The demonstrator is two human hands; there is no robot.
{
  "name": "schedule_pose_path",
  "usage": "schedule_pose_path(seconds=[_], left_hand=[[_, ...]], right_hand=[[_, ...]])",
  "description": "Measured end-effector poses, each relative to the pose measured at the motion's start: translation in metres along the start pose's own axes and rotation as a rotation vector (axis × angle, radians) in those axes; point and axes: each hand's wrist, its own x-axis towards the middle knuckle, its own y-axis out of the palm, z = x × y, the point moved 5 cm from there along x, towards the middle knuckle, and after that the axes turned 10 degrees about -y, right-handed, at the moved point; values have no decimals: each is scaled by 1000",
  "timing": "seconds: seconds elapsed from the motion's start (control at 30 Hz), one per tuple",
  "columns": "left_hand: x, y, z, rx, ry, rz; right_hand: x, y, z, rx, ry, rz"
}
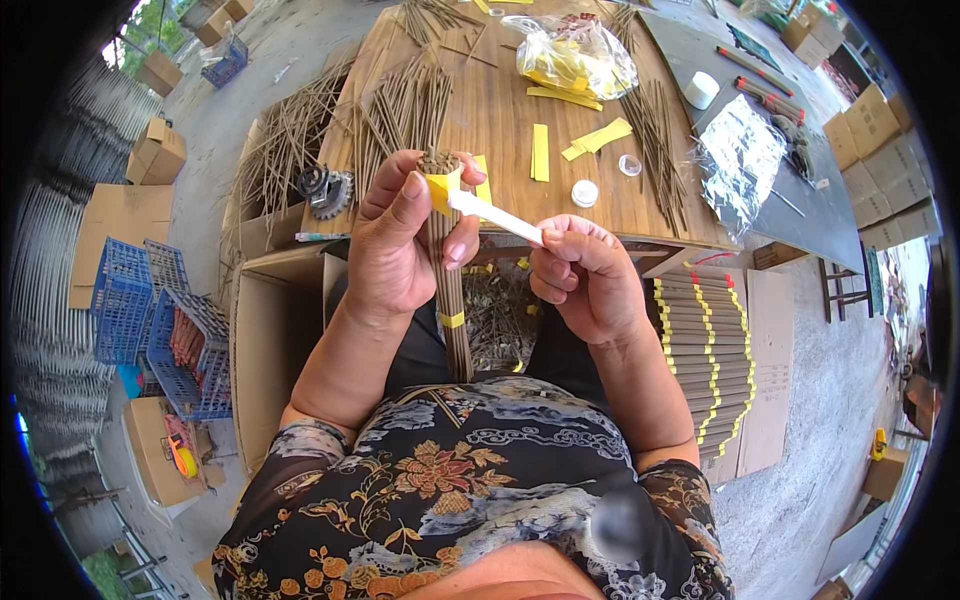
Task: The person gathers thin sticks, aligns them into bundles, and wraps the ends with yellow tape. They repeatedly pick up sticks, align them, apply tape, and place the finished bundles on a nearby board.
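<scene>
Our left hand [393, 240] grasps the bundle [449, 290], apparently keeping it together; right of that grip, our right hand [592, 280] pinches the strip [500, 218], seemingly for tension.

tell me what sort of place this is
Probably a workshop: brown sticks on a wooden table, yellow-banded bundles laid side by side, and cardboard boxes stacked at the right.

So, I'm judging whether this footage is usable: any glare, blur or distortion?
In the head view, the corners go black and the cartons at right lean with the fisheye bend; glare whitens parts of the silver sheet and bag; a round patch of the shirt is blurred; the left hand, right hand, bundle and strip look fairly sharp.
</scene>
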Motion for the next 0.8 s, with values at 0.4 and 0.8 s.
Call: schedule_pose_path(seconds=[0.4,0.8], left_hand=[[-2,-1,4,-64,-5,-24],[-3,-3,3,-70,-1,-57]], right_hand=[[-2,8,-9,-82,-53,-31],[1,10,-10,-139,-119,-9]])
